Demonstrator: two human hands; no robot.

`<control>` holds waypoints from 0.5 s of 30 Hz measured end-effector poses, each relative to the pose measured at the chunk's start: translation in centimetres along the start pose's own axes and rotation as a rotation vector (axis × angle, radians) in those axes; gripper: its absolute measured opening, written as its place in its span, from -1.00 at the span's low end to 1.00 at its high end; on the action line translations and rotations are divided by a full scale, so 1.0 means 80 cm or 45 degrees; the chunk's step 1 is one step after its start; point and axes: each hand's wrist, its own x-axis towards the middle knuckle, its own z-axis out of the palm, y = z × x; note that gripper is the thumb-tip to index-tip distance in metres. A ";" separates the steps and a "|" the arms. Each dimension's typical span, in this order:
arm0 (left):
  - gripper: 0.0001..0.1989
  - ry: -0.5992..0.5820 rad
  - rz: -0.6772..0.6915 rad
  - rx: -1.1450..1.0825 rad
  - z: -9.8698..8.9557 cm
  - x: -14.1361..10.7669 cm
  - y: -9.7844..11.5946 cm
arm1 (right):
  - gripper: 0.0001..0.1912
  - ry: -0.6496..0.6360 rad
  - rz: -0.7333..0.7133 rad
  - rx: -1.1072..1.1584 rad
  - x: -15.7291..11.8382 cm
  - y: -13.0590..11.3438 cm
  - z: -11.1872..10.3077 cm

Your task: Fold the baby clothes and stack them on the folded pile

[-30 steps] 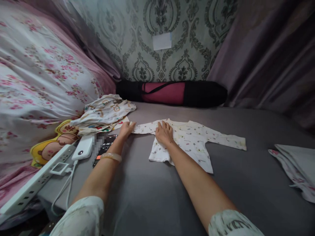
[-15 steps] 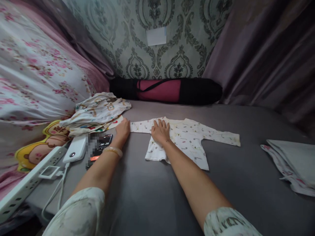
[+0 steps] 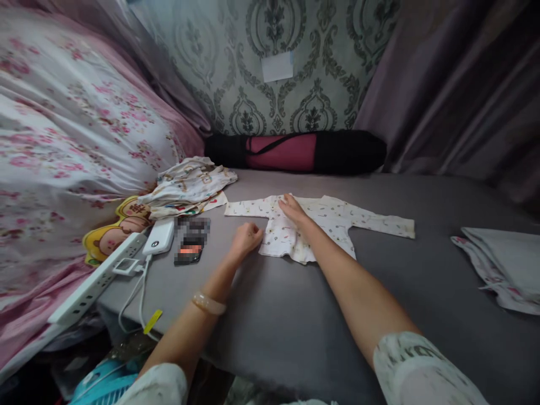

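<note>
A small white long-sleeved baby shirt with a tiny print lies spread on the grey bed sheet, both sleeves stretched out sideways. My right hand rests on its upper left chest, fingers extended over the fabric. Beside the shirt's left side, below the left sleeve, is my left hand with its fingers curled in. Its fingertips are close to the shirt's side edge, and I see nothing between them. A bracelet circles my left forearm.
Crumpled printed clothes lie at the back left, near a phone, a white power bank and a power strip with cables. Folded cloth lies at the right. A black and pink rolled bag lines the wall.
My left hand has let go of the left sleeve's end and moved right and nearer, beside the shirt's side. My right hand stays on the shirt. The camera view has shifted slightly.
</note>
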 end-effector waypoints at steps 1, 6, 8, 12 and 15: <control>-0.75 0.003 0.003 -0.010 0.003 -0.009 0.001 | -0.48 -0.009 -0.010 0.013 -0.007 0.004 -0.009; -0.74 -0.002 0.009 -0.035 0.008 -0.035 0.008 | -0.51 -0.082 -0.255 -0.266 -0.082 0.027 -0.045; -0.74 -0.003 0.017 -0.047 0.009 -0.038 0.010 | -0.50 -0.137 -0.328 -0.438 -0.117 0.031 -0.051; -0.75 -0.056 -0.004 -0.137 0.009 -0.036 0.015 | -0.42 -0.220 -0.324 -0.630 -0.160 0.027 -0.051; -0.75 -0.131 -0.027 -0.216 0.005 -0.035 0.017 | -0.40 -0.266 -0.287 -0.647 -0.169 0.024 -0.046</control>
